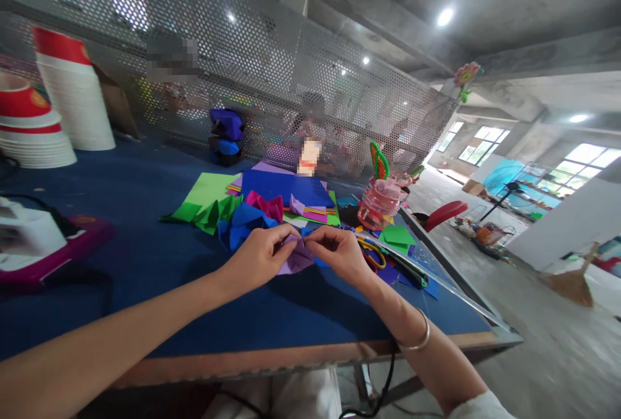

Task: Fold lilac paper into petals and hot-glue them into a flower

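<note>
A folded piece of light purple paper [297,262] is held above the blue tabletop between both hands. My left hand [259,257] pinches its left side between thumb and fingers. From the right, my right hand [334,251] pinches the paper's upper right edge. Just behind the hands lie crumpled, folded papers: a blue one [247,220], a magenta one [268,204] and a green one [216,213]. A stack of coloured sheets with a dark blue sheet [286,187] on top rests farther back. The fingers hide part of the purple paper.
Paper cup stacks [77,105] stand at the back left, near a white and purple device [43,244]. Yellow-handled scissors [373,254], a long metal ruler [446,286] and a pink jar [381,204] are on the right. A perforated metal screen [262,70] closes the table's back.
</note>
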A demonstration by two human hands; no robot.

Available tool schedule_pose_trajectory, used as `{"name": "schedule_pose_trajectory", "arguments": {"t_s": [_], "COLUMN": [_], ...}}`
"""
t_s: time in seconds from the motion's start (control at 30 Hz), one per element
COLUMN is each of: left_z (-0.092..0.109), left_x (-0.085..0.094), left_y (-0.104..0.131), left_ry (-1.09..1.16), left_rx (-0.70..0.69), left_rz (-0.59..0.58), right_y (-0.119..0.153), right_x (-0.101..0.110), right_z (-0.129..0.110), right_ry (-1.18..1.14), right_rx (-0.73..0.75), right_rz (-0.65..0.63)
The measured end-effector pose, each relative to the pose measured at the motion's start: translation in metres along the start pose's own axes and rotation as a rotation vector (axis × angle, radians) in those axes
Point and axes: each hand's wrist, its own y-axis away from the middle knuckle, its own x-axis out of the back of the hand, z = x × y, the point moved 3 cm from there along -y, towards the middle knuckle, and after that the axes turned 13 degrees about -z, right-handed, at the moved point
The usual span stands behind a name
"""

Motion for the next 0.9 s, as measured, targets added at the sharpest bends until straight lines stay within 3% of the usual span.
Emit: {"name": "schedule_pose_trajectory", "arguments": {"t_s": [0.2,0.57,0.9], "left_z": [0.005,0.002,0.002], "left_x": [0.0,-0.007,-0.008], "left_y": [0.002,0.002,0.003], "left_ry": [-0.126,-0.28,-0.319], "left_rx": [-0.032,-0.007,-0.019], "left_rz": [0.019,-0.02,0.009], "right_y": [0.0,0.003,0.003], "right_x": [-0.001,0.0,-0.002], "right_z": [0.008,-0.002,-0.005], "right_ry": [-0.044,0.269,0.354], "right_rx": [-0.102,-0.092,-0.075], "right_rz": [0.018,-0.009,0.032]}}
